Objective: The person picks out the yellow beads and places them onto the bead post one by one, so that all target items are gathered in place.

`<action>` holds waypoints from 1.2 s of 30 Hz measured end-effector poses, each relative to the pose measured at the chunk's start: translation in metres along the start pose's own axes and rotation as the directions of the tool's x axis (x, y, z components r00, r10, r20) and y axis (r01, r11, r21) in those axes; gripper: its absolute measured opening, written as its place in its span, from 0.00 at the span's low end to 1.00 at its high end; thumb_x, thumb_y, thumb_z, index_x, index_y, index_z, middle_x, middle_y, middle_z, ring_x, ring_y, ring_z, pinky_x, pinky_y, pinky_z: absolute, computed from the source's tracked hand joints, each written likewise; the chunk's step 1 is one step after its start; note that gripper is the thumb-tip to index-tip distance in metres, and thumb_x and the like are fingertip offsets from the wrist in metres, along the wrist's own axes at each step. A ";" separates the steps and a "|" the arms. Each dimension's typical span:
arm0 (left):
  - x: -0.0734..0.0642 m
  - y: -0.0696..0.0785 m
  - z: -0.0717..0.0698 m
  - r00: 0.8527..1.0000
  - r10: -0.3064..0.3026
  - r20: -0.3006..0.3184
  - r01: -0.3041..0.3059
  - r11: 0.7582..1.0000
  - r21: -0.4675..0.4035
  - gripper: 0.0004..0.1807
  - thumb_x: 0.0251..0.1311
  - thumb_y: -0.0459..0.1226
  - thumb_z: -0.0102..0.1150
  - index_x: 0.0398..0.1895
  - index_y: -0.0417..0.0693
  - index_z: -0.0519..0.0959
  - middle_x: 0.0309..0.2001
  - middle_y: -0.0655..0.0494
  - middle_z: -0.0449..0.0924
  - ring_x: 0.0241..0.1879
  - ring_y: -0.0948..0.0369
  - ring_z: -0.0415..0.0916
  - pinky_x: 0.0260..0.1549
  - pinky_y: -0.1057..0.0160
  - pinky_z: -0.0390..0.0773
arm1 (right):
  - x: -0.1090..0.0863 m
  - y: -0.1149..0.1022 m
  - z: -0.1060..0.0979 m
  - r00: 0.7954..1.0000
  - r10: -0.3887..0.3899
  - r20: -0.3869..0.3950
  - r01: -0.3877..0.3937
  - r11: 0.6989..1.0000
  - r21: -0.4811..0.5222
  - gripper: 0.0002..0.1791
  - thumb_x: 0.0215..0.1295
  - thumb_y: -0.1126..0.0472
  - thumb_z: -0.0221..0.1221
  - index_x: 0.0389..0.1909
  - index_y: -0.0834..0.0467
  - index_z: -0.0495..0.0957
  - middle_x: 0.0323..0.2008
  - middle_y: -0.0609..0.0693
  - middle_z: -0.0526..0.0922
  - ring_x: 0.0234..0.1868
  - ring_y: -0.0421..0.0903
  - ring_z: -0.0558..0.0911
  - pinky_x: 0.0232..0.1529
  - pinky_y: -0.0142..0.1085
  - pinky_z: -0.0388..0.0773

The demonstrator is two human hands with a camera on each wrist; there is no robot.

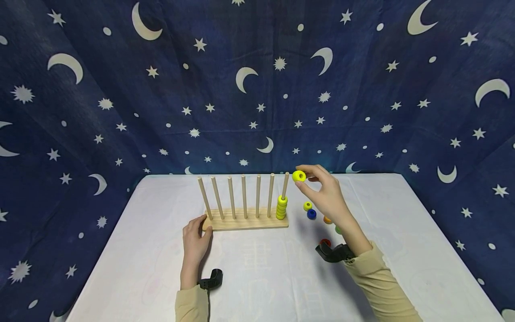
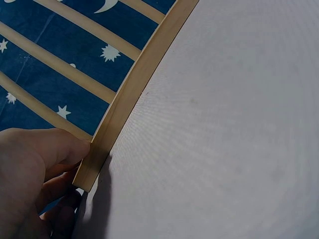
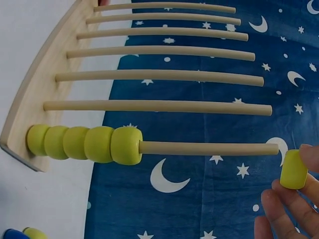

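A wooden peg rack [image 1: 247, 225] with a row of upright pegs stands on the table. Several yellow beads [image 3: 84, 143] are stacked at the bottom of its rightmost peg [image 3: 209, 148]. My right hand [image 1: 326, 192] pinches another yellow bead [image 1: 299, 176] between thumb and fingers, its hole showing in the head view. In the right wrist view that bead [image 3: 294, 169] is just off the tip of the rightmost peg. My left hand [image 1: 196, 239] grips the left end of the rack's base [image 2: 94, 164], with the thumb at its front edge.
Right of the rack lie a loose yellow bead [image 1: 307, 205], a blue bead [image 1: 311, 214], an orange bead [image 1: 327, 220], a green bead [image 1: 338, 230] and a red bead [image 1: 325, 242], some partly behind the right arm. A dark blue star-and-moon cloth [image 1: 225, 89] hangs behind the white table [image 1: 257, 277].
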State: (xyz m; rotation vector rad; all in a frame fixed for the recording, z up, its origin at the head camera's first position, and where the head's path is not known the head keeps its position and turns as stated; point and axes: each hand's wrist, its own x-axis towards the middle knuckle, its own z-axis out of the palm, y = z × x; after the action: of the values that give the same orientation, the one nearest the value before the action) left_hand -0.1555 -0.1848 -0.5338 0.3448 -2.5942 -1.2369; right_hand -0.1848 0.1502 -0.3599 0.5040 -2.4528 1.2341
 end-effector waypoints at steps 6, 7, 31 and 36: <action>0.000 0.000 0.001 1.000 -0.010 0.002 0.010 1.000 0.004 0.25 0.61 0.35 0.57 0.62 0.38 0.72 0.62 0.39 0.71 0.65 0.44 0.58 0.64 0.40 0.59 | 0.004 -0.002 0.002 1.000 -0.011 0.000 0.011 1.000 0.010 0.21 0.61 0.61 0.64 0.56 0.56 0.76 0.48 0.50 0.80 0.48 0.45 0.77 0.54 0.42 0.75; 0.000 0.000 0.001 1.000 -0.011 0.002 0.011 1.000 0.005 0.25 0.61 0.35 0.57 0.62 0.38 0.72 0.62 0.39 0.71 0.65 0.44 0.58 0.65 0.40 0.59 | 0.004 -0.003 0.002 1.000 -0.012 0.002 0.011 1.000 0.013 0.21 0.61 0.61 0.64 0.56 0.56 0.76 0.48 0.50 0.80 0.48 0.45 0.77 0.54 0.42 0.75; 0.001 0.001 0.000 1.000 -0.005 0.003 0.005 1.000 0.002 0.25 0.61 0.35 0.57 0.61 0.37 0.72 0.62 0.39 0.71 0.65 0.44 0.59 0.64 0.40 0.59 | 0.015 -0.009 0.010 1.000 0.005 0.017 -0.006 0.999 0.042 0.21 0.63 0.61 0.62 0.57 0.56 0.76 0.46 0.53 0.79 0.48 0.48 0.77 0.54 0.46 0.77; 0.000 0.001 0.000 1.000 -0.009 0.002 0.009 1.000 0.000 0.25 0.61 0.35 0.57 0.61 0.37 0.72 0.62 0.39 0.71 0.65 0.44 0.58 0.65 0.40 0.59 | 0.015 -0.008 0.012 1.000 0.011 0.020 -0.012 0.999 0.051 0.21 0.63 0.61 0.62 0.58 0.55 0.76 0.45 0.52 0.79 0.47 0.48 0.77 0.54 0.45 0.76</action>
State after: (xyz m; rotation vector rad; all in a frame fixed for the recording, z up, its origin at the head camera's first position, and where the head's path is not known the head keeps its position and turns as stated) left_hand -0.1559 -0.1847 -0.5332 0.3562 -2.5976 -1.2406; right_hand -0.1962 0.1334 -0.3542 0.5187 -2.4493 1.3049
